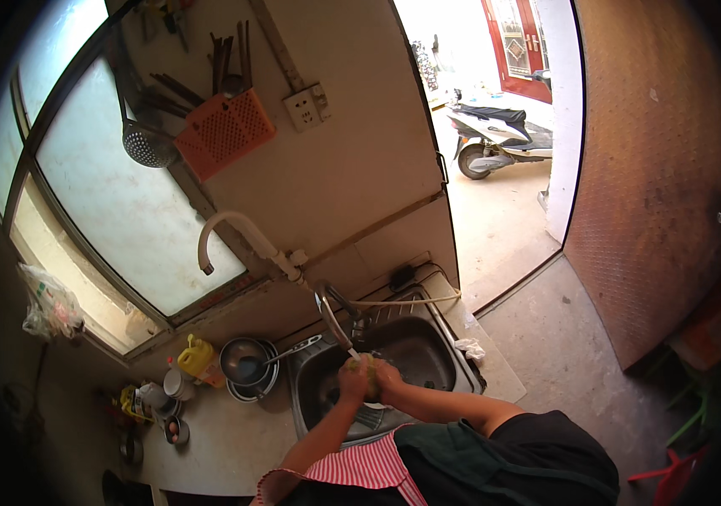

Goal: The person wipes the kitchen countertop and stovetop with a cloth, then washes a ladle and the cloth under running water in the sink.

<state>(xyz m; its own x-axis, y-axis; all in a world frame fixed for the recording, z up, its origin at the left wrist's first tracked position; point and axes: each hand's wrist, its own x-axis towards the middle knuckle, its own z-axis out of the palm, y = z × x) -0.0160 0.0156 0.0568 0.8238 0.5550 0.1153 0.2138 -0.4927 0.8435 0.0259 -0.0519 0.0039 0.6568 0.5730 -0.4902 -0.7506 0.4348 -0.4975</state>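
Over a stainless steel sink (414, 335), my left hand (352, 382) and my right hand (388, 378) grip a yellow-green, rounded piece of produce (370, 373) from both sides. Its exact kind cannot be told, as my fingers cover much of it. The spout of a metal faucet (333, 321) ends just above my hands, with a pale stream of water at its tip. Below my hands, part of a white rim and a ridged item show in the basin, mostly hidden by my forearms.
Left of the sink stand metal bowls (245, 362) with a ladle, a yellow jug (199, 359) and a small pot holding eggs (176, 431). A white gooseneck tap (240, 231) and an orange utensil basket (226, 134) are above. Crumpled white plastic (470, 348) lies right; a doorway shows a scooter (493, 139).
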